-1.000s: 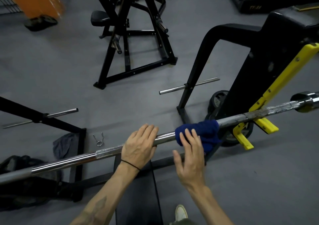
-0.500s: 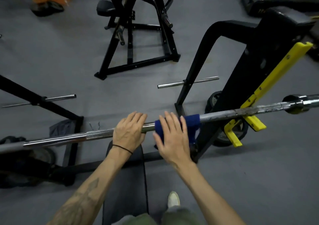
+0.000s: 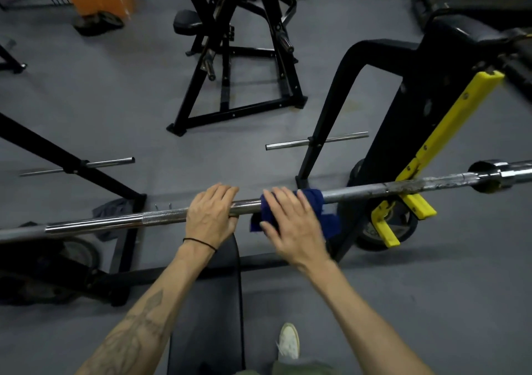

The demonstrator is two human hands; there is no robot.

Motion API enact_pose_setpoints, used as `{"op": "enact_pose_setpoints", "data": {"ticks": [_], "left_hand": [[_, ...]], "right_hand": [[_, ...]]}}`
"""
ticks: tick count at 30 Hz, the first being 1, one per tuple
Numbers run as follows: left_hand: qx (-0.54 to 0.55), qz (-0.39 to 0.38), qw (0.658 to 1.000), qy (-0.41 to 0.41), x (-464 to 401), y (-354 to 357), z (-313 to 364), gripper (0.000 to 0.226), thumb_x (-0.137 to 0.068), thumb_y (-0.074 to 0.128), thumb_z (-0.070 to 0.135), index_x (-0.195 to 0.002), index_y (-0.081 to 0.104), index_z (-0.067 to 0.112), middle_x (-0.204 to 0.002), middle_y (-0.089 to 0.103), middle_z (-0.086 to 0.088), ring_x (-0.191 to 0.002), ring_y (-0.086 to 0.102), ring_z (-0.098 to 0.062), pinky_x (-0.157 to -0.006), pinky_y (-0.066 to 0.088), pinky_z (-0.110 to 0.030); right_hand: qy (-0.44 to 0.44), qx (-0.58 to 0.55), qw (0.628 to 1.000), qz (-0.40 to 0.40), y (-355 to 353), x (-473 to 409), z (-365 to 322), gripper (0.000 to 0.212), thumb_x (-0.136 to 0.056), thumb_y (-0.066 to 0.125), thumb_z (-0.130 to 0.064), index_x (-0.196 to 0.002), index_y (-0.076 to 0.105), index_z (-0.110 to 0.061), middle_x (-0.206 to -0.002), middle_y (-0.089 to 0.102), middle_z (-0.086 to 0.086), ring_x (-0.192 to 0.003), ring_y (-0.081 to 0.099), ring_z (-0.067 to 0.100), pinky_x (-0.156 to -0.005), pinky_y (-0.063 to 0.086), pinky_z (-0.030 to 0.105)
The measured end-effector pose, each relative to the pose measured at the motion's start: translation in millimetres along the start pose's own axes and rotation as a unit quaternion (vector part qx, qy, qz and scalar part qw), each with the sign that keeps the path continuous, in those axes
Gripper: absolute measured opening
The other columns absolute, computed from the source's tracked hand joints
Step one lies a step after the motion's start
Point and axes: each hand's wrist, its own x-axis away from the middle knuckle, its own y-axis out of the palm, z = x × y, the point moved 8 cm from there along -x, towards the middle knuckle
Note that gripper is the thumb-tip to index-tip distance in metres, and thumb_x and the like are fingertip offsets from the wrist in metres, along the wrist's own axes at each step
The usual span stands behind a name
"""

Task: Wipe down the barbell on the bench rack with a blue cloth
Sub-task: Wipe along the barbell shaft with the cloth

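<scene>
Gripping the barbell (image 3: 374, 192), left hand (image 3: 211, 216) beside right hand (image 3: 290, 225) pressing blue cloth (image 3: 312, 197)

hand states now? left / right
Left hand: holding the barbell, fingers over the top, thumb underneath.
Right hand: holding the blue cloth wrapped round the bar.
</scene>
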Motion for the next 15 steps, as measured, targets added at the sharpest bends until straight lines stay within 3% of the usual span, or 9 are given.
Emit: {"op": "enact_pose_setpoints", "data": {"ticks": [2,4,7,8,11,13,15], "left_hand": [[-0.003,0.001,1.0,0.011,3.0,-0.1,0.4,0.055,-0.068,0.081,0.018,-0.12,0.067,0.012,-0.115,0.069,-0.007,-0.113,0.065,-0.029,-0.089,0.053,-0.041],[-0.005,-0.005,1.0,0.011,2.2,1.1,1.2,0.058,-0.066,0.08,0.019,-0.122,0.066,0.012,-0.118,0.069,-0.007,-0.116,0.064,-0.029,-0.092,0.053,-0.041],[0.001,-0.016,1.0,-0.011,-2.4,2.0,1.2,0.058,-0.066,0.081,0.02,-0.121,0.067,0.014,-0.117,0.069,-0.005,-0.116,0.064,-0.028,-0.093,0.053,-0.041],[0.003,-0.021,1.0,-0.013,-2.3,2.8,2.0,0.056,-0.066,0.082,0.021,-0.12,0.068,0.014,-0.116,0.07,-0.005,-0.115,0.065,-0.028,-0.093,0.053,-0.04],[-0.003,-0.015,1.0,-0.004,0.5,1.4,0.5,0.055,-0.066,0.084,0.022,-0.118,0.068,0.014,-0.113,0.071,-0.005,-0.111,0.067,-0.028,-0.088,0.054,-0.04],[-0.003,-0.013,1.0,0.008,1.1,0.7,-2.6,0.058,-0.065,0.085,0.021,-0.12,0.068,0.012,-0.115,0.07,-0.007,-0.111,0.067,-0.029,-0.086,0.056,-0.041],[-0.005,-0.006,1.0,0.014,0.8,-0.5,-3.7,0.06,-0.065,0.085,0.02,-0.122,0.067,0.011,-0.117,0.07,-0.008,-0.112,0.067,-0.03,-0.086,0.056,-0.041]], "right_hand": [[0.01,0.035,0.999,0.01,-13.3,11.2,46.3,0.06,-0.106,0.041,-0.046,-0.154,0.044,-0.011,-0.148,0.053,0.013,-0.139,0.048,0.031,-0.126,0.019,0.046],[0.098,0.046,0.993,0.05,-33.7,22.9,88.4,0.061,-0.105,0.038,-0.047,-0.152,0.046,-0.008,-0.147,0.055,0.014,-0.14,0.046,0.031,-0.127,0.016,0.047],[0.282,-0.008,0.952,0.121,-26.3,13.8,74.4,0.068,-0.104,0.036,-0.054,-0.143,0.053,-0.001,-0.144,0.055,0.019,-0.147,0.036,0.035,-0.128,0.003,0.048],[0.299,-0.032,0.946,0.124,-18.1,5.9,51.3,0.071,-0.104,0.032,-0.057,-0.142,0.054,0.0,-0.145,0.054,0.019,-0.149,0.033,0.036,-0.128,0.0,0.048],[0.155,-0.045,0.986,0.042,6.8,-1.9,-11.5,0.071,-0.106,0.029,-0.058,-0.149,0.048,-0.005,-0.153,0.048,0.014,-0.152,0.029,0.031,-0.129,0.0,0.045],[0.032,-0.006,0.999,0.009,-0.3,3.4,3.9,0.062,-0.106,0.036,-0.052,-0.152,0.046,-0.011,-0.155,0.047,0.011,-0.151,0.034,0.029,-0.129,0.009,0.045],[0.0,0.041,0.999,0.006,-11.6,10.3,46.1,0.059,-0.106,0.038,-0.048,-0.152,0.048,-0.012,-0.153,0.05,0.013,-0.148,0.039,0.031,-0.127,0.017,0.047]]}}
